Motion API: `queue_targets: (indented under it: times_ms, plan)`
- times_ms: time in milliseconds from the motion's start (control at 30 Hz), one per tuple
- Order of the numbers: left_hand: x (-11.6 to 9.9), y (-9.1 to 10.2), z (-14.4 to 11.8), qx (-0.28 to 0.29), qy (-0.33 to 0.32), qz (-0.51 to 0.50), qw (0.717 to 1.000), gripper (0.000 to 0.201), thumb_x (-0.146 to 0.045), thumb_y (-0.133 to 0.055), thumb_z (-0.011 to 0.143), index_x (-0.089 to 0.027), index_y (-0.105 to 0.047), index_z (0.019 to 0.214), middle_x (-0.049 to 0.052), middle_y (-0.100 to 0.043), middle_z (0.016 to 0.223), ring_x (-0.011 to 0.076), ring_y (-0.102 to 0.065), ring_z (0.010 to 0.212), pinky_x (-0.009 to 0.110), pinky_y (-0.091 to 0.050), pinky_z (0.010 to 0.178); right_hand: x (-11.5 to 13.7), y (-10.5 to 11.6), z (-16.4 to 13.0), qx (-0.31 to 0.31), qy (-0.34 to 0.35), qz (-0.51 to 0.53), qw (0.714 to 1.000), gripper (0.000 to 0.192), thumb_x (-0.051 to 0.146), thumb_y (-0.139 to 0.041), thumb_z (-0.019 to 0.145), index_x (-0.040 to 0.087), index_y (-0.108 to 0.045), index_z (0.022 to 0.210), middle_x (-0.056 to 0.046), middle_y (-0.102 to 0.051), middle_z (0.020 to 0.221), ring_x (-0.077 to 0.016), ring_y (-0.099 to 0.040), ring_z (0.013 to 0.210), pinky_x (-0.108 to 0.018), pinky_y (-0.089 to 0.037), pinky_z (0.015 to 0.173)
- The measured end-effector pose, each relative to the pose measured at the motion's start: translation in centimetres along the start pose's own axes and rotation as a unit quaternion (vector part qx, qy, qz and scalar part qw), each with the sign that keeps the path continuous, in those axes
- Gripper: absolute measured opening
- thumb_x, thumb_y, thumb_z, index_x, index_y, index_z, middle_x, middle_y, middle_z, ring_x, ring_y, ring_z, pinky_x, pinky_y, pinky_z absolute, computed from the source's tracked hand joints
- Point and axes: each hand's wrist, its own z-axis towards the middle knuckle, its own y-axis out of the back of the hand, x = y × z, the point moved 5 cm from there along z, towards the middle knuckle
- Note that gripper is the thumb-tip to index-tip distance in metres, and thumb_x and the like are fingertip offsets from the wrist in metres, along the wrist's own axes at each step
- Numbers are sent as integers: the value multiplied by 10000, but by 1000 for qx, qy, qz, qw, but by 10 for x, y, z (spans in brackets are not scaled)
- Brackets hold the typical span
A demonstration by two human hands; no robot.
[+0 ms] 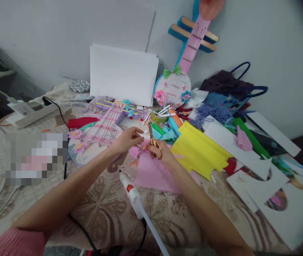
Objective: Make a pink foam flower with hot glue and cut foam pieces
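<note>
Nearest the camera, a pink knitted sleeve (pixel 15 243) is seen on the left forearm, and both bare forearms are extended forward, converging over a patterned beige cloth (pixel 100 209). Between them a white glue gun (pixel 131 193) with an orange trigger is laid, its clear glue stick pointing toward the camera.

The left hand (pixel 126 139) is held palm down, fingers curled; its grip is pinched closed on a small pink scrap, though the piece itself is too small to be told clearly. The right hand (pixel 162 151) is closed through the loops of gold-handled scissors (pixel 153 137), whose blades are pointed up and away, seemingly near closed.

Directly beneath the hands a flat pink sheet (pixel 154 174) is spread, with a small crinkled pink flower (pixel 134 152) just beside its left edge. To the right, yellow foam sheets (pixel 199 149) with notched edges are stacked. A round, string-covered craft guitar (pixel 98 137) is laid at the left, and white boards (pixel 123 74) are leaned against the wall.
</note>
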Motion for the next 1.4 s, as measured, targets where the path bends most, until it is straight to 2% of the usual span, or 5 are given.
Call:
queue_targets:
  times_ms: [400,633,833,1067,1400]
  plan:
    - [-12,6,48,19,-2,-93,995,146,-149,-612,709,-99,-621,846,55,-670,745,121,-628,704,304,-496,765,-6,-1,-2,45,-31,55,997,40,208,-516,647,173,-518,626,54,-468,426,-77,-379,375,-200,-242,382]
    - [-10,28,69,12,26,184,983,479,-107,-540,719,-142,-504,1196,1,-606,547,159,-588,472,292,-480,579,-5,21,-8,7,-16,24,1000,84,239,-526,659,160,-548,637,54,-452,431,-82,-381,386,-211,-259,393]
    - [-38,37,41,-180,-143,403,886,252,-170,-563,723,-136,-603,970,163,-544,1156,310,-494,1105,425,-387,913,-5,31,-23,-40,-1,-9,999,101,240,-524,696,160,-538,636,54,-463,444,-83,-398,401,-210,-272,405]
    - [-24,1,-20,11,-41,141,989,248,-354,-543,782,-155,-628,903,72,-646,854,173,-590,776,290,-475,700,1,18,-32,-82,22,-4,996,95,252,-526,724,168,-536,679,53,-478,442,-88,-416,397,-208,-286,404]
    - [-20,-16,-50,52,-3,57,997,208,-347,-589,747,-148,-629,790,56,-668,760,145,-604,695,249,-468,612,28,0,-42,-126,53,-61,989,86,242,-523,743,183,-522,680,48,-482,504,-93,-446,437,-213,-332,432]
